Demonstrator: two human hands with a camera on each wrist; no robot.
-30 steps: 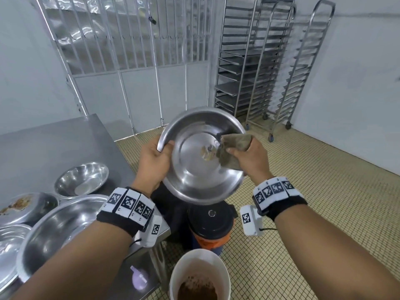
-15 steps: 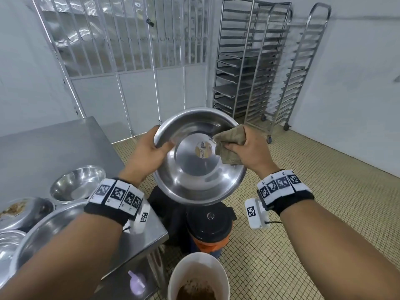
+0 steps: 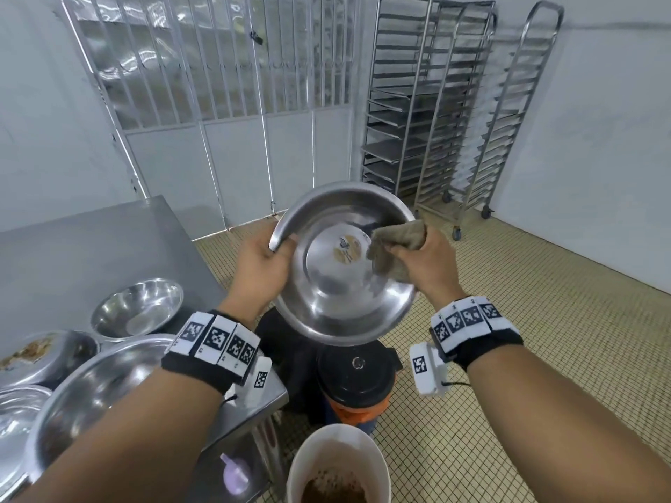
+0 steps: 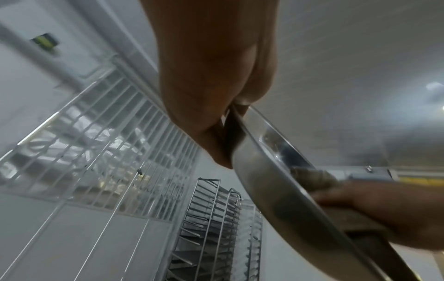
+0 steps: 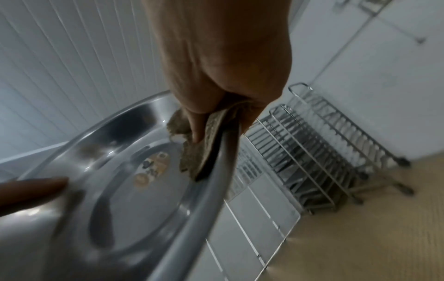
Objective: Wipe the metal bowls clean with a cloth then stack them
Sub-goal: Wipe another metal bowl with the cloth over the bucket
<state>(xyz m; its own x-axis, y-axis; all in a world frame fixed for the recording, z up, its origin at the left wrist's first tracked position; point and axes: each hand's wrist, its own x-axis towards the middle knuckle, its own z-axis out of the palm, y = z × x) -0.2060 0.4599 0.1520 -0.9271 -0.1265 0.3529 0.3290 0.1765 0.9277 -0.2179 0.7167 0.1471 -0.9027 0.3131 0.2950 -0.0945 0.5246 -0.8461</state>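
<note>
I hold a wide metal bowl (image 3: 337,299) tilted toward me in mid-air, a round label stuck on its base. My left hand (image 3: 270,265) grips its left rim, thumb inside (image 4: 216,121). My right hand (image 3: 423,265) pinches a crumpled brown cloth (image 3: 394,245) over the bowl's right rim, thumb inside pressing the cloth (image 5: 206,140) to the bowl (image 5: 144,190) wall. More metal bowls sit on the steel table at the left: a small clean one (image 3: 136,308), a large one (image 3: 90,390) under my left forearm, and a soiled one (image 3: 40,353).
A steel table (image 3: 90,245) stands at the left. Below the bowl stand a black-lidded orange container (image 3: 357,379) and a white bucket (image 3: 337,462) of brown waste. Two tall wheeled tray racks (image 3: 428,114) line the back right wall. The floor is tiled.
The cloth has slid from the bowl's inner base up and right onto the right rim. The bowl has turned slightly in my left hand, which keeps its grip.
</note>
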